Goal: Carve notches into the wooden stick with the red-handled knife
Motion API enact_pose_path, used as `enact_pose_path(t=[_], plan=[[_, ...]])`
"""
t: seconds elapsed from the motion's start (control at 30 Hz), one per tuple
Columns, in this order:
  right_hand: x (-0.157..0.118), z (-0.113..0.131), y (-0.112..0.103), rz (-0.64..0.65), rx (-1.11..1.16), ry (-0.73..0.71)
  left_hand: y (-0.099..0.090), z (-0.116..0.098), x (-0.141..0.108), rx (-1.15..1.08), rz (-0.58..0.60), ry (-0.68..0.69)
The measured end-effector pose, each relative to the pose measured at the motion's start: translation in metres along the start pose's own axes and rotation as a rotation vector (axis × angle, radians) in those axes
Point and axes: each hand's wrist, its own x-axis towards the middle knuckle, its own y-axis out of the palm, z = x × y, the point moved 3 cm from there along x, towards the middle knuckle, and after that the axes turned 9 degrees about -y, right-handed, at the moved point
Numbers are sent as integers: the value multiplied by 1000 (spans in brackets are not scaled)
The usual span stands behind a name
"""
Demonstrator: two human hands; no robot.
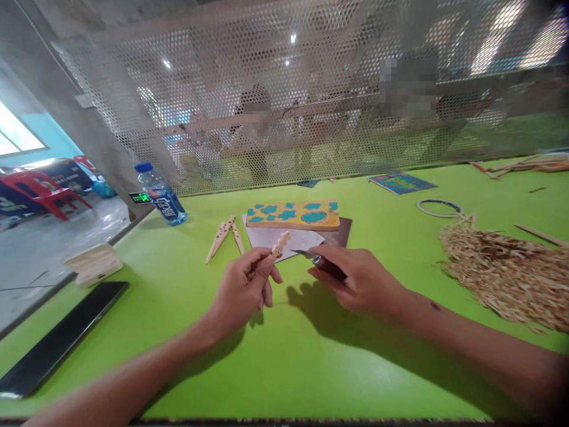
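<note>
Pinched in my left hand (249, 281) is a small pale wooden carving (281, 241) with a notched, wavy outline; its lower end is hidden by the fingers. My right hand (355, 270) grips a carving knife (329, 266) by its dark handle. The narrow blade points left toward the carving, with a small gap between them. Behind both hands lies a yellow block with teal patches (293, 216), resting on white paper (262, 237) and a dark sheet (344, 231). Left of the paper are slim pointed wooden pieces with dark marks (222, 236).
The green table (284, 367) carries a water bottle (162, 196), an open cream case (95, 265) and a black flat object (66, 335) at left. At right are a heap of wood shavings (502, 267), a ring (438, 207) and a patterned card (402, 182). A perforated screen (311, 89) stands behind.
</note>
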Motion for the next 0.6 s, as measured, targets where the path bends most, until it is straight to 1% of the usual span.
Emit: enact_pose_path(t=[0.07,0.2,0.37,0.43,0.6], plan=[[-2,-2,5,55,-9,-1,1,0,-1,-13,3,-11],[-3,-1,8,117,-23,45,4,1,-3,-24,9,-25],[0,1,11,266,-31,175,6,2,-4,-40,10,-21],[1,1,12,311,-31,204,7,3,-4,-40,8,-15],[2,2,14,336,0,227,7,7,-4,-23,-20,-6]])
